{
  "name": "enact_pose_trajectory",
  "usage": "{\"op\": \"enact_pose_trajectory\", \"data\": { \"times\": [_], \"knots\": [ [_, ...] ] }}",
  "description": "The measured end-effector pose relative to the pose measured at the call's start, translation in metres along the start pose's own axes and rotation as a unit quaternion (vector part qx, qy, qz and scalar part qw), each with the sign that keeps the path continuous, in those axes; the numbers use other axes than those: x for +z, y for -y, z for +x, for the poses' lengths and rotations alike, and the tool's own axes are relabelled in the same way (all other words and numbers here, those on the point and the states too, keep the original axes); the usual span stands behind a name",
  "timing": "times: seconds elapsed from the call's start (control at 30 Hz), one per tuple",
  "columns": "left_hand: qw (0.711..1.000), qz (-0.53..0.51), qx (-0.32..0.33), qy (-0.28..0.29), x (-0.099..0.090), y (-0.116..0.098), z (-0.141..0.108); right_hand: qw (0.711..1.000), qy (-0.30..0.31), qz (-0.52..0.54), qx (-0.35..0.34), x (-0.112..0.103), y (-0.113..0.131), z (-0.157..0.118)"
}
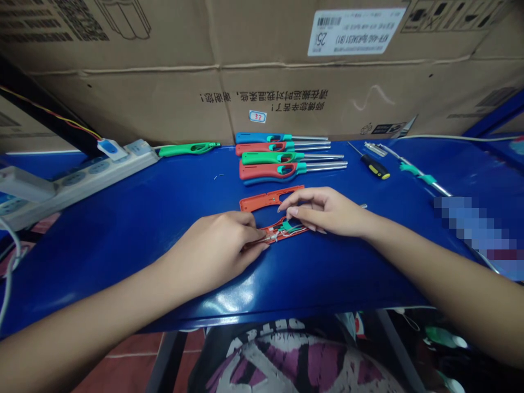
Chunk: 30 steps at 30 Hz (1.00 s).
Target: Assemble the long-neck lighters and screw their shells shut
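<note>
An opened orange lighter half (286,233) lies on the blue table, with a green trigger piece, white wires and small parts inside. My left hand (225,243) pinches its left end between thumb and fingers. Over its right part is my right hand (323,212), fingers curled, the fingertips near the green piece; whether they hold anything is too small to tell. Just behind lies the other orange shell half (266,201), its open handle loop close to my right fingertips.
Several assembled lighters (272,170) lie behind the shells. A screwdriver (374,166) and loose metal tubes with green parts (421,174) are at right. At left are a power strip (85,177) and a green shell (188,149). Cardboard (164,103) stands behind the table (319,278).
</note>
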State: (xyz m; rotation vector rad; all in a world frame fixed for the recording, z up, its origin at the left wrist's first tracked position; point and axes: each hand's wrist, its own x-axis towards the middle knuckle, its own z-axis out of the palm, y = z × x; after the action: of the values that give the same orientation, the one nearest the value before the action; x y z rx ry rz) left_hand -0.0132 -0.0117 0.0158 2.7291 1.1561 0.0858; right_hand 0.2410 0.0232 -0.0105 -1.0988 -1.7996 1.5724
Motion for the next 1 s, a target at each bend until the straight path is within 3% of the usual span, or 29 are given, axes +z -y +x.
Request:
{"op": "enact_pose_trajectory", "data": {
  "times": [0.13, 0.23, 0.43, 0.53, 1.0],
  "knots": [
    [1.000, -0.003, 0.000, 0.005, -0.001, 0.001, -0.001, 0.999, -0.001, -0.030, -0.014, 0.000, 0.000, -0.003],
    [1.000, -0.010, 0.001, 0.008, 0.000, 0.001, 0.000, 0.991, -0.023, -0.107, -0.075, 0.004, 0.000, -0.005],
    [0.999, -0.031, 0.006, -0.003, 0.002, -0.002, 0.001, 0.933, -0.045, -0.303, -0.188, 0.017, -0.003, -0.007],
    [0.999, -0.041, 0.000, -0.008, 0.002, -0.002, 0.001, 0.921, -0.037, -0.342, -0.182, 0.021, -0.004, -0.006],
    [0.996, -0.089, -0.026, 0.010, -0.001, -0.001, 0.004, 0.942, -0.079, -0.302, -0.125, 0.027, -0.005, -0.005]
  ]
}}
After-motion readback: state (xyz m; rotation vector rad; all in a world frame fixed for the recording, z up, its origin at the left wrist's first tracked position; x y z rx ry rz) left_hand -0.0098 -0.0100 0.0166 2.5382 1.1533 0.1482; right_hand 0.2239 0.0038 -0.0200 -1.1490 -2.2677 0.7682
